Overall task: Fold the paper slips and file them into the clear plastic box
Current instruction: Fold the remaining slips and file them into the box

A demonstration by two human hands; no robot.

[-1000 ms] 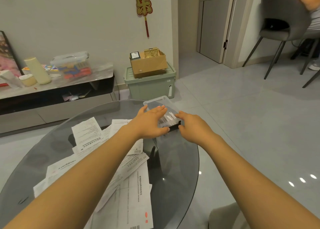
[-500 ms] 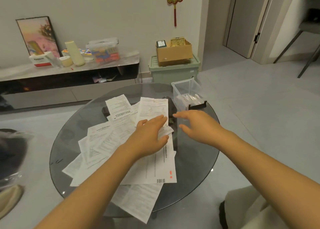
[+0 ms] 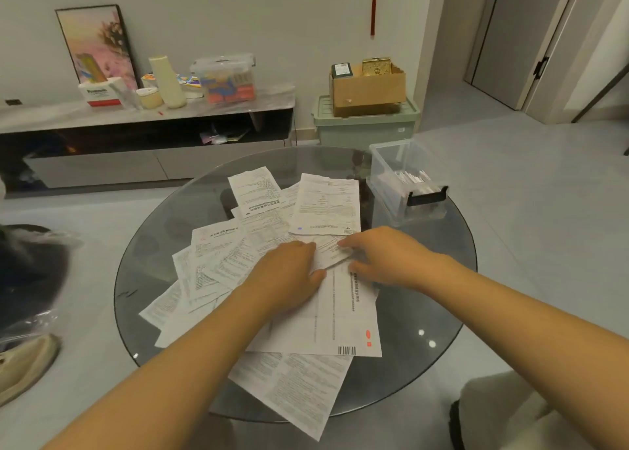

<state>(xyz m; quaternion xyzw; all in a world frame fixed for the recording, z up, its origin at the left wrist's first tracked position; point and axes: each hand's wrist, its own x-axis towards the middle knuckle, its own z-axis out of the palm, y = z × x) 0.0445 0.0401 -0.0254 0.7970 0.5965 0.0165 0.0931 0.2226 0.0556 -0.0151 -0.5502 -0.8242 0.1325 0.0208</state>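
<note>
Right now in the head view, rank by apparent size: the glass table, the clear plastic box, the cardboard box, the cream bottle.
1. glass table, by far the largest.
2 and 3. clear plastic box and cardboard box look alike; the cardboard one stands farther back, so unranked.
4. cream bottle, smallest.

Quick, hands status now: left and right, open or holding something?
Left hand: pinching the small paper slip at its near edge.
Right hand: fingers pinching the same slip from the other side.
</note>
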